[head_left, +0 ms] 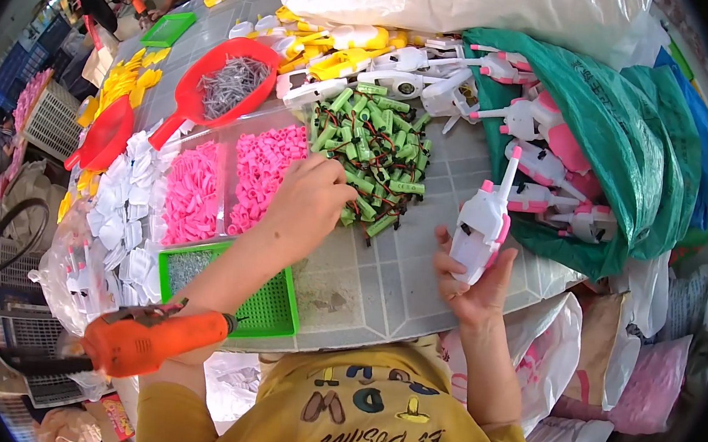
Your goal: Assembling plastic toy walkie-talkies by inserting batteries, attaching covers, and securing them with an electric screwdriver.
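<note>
My right hand (476,294) is wrapped round a white-and-pink plastic device (481,233), tilted with its long thin nozzle upward. An open cavity shows in the body's lower half. Over the near-left edge of a heap of green cylindrical batteries with wires (378,142), my left hand (309,198) has its fingers curled and pressed together. What its fingertips hold, if anything, is hidden. Small pink plastic parts (194,197) fill a clear divided tray beside that hand. An orange electric screwdriver (156,343) hangs across my left forearm.
A green basket (293,322) sits at the table's near edge. Red scoops (174,121), one full of thin metal pieces, lie farther left near white parts (125,225). Yellow-and-white devices (350,37) are piled behind. At right, a green bag (634,146) holds similar pink-and-white devices.
</note>
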The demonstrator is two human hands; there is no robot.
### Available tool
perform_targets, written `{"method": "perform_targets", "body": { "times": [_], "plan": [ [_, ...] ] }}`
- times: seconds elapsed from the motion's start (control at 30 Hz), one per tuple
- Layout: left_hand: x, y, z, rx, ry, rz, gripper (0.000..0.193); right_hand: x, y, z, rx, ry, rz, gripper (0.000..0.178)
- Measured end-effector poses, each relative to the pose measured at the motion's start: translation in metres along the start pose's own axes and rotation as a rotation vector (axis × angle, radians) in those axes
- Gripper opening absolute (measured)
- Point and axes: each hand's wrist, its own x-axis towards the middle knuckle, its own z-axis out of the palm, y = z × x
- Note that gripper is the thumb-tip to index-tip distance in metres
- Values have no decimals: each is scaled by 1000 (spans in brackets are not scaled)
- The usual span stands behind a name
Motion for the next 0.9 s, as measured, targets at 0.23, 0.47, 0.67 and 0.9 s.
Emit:
{"method": "perform_targets", "body": {
  "times": [0.23, 0.47, 0.67, 0.9],
  "plan": [
    [3, 2, 10, -74, -20, 121, 16, 8, 26, 22, -113, 124, 86, 72],
    [-16, 31, -8, -601, 25, -203, 20, 18, 28, 28, -214, 142, 129, 59],
    [-21, 62, -9, -613, -82, -164, 20, 17, 42, 31, -485, 281, 19, 51],
    [-33, 72, -3, -813, -104, -381, 18, 22, 56, 32, -715, 402, -47, 45]
  ]
}}
